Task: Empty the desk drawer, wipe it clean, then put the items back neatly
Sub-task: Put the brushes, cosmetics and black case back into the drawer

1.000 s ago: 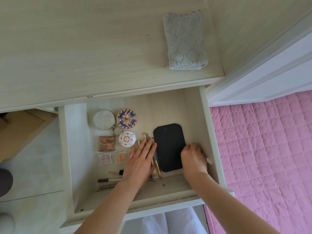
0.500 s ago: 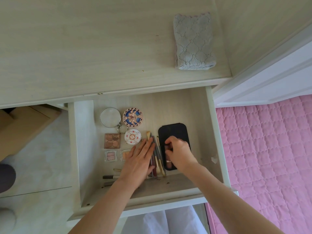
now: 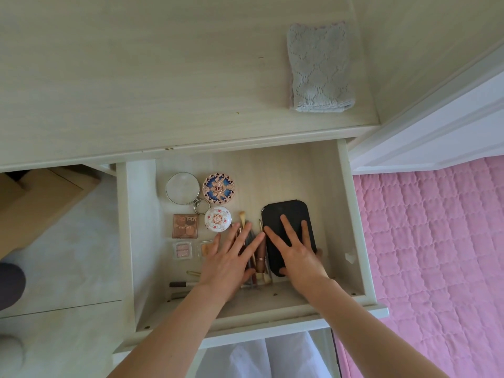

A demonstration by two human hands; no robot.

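Drawer [image 3: 351,214] pulled out beneath counter [image 3: 136,77], folded grey cloth [image 3: 320,68] lying on counter at 1 o'clock. Left hand [image 3: 229,261] flat, fingers straight and spread, resting on brushes [image 3: 255,255]; right hand [image 3: 298,252] flat, fingers spread, pressing black case [image 3: 286,222] just at 3 o'clock of brushes. Round mirror [image 3: 182,188], two ornate compacts [image 3: 218,186] and palette [image 3: 185,226] at 10 o'clock of left hand, inside drawer.

The brown eyeshadow palette [image 3: 185,226] in the drawer bears upside-down lettering: "Mini" in large script; "LEBXINA", uncertainly read, in smaller print.
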